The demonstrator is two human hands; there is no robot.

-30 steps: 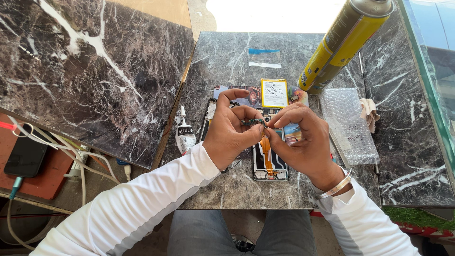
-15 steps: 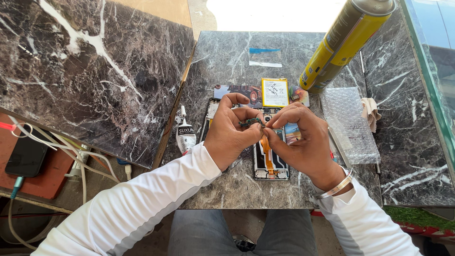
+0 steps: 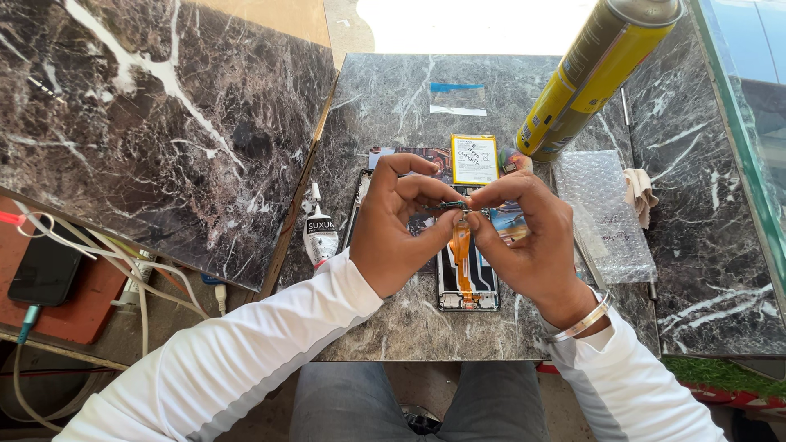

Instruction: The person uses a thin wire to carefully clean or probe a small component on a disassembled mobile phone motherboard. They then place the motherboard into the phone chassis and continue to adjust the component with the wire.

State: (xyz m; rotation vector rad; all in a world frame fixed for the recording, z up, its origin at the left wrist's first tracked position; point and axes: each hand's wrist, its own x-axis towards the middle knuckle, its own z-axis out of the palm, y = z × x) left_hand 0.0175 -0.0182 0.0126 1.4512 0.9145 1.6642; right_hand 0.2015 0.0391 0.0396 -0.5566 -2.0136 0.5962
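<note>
**A:** What's nearest the camera?

**B:** Grey trousers and white sleeves. Above them the left hand [image 3: 401, 229] and right hand [image 3: 524, 241] meet fingertip to fingertip, both pinched narrow on a small dark part [image 3: 455, 206]. An orange ribbon cable [image 3: 460, 252] hangs from it down to the opened phone [image 3: 467, 286], which lies flat on the marble table [image 3: 393, 106] under the hands.

**A:** Can you tell what the part is?

**B:** No. It's tiny, and the fingers cover most of it. The hands also hide the phone's upper half.

**A:** Any packages or labels close by?

**B:** Just left of the left hand stands a small glue bottle [image 3: 319, 233], white with a dark label and a thin nozzle. Right of the right hand lies a clear bubble-wrap sheet [image 3: 610, 213], with a crumpled beige cloth [image 3: 640, 192] at its far edge.

**A:** And further off?

**B:** Just beyond the fingertips sits a rectangular battery [image 3: 474, 160], white-faced with a yellow border. Beside it a tall yellow-and-olive spray can [image 3: 594, 74] leans; its top is cut off by the frame. Farther still, a blue strip and a white strip [image 3: 457, 98] lie flat on the marble.

**A:** Off to the side?

**B:** A black phone [image 3: 45, 266] on a red surface at the far left, with white cables running out of view.
</note>
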